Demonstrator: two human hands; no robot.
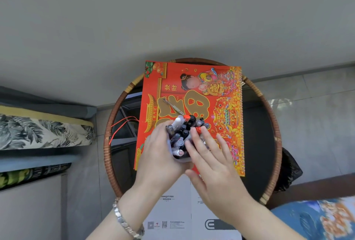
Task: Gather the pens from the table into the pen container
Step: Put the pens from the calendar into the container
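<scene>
On the red calendar point(192, 90), the pen container point(180, 158) is gripped by the left hand point(159, 155), pens point(184, 128) upright inside, while the right hand point(209, 155), fingers point(196, 138) loosely spread and seemingly empty, is held against them, and one pen point(171, 106) is left lying beyond, pointing diagonally away.

A plain grey wall point(172, 13) fills the upper view. Pale grey glossy floor tiles point(311, 105) lie at right. At left, a leaf-patterned cushion point(44, 132) rests beside the round, rattan-rimmed dark glass bench point(261, 134).
</scene>
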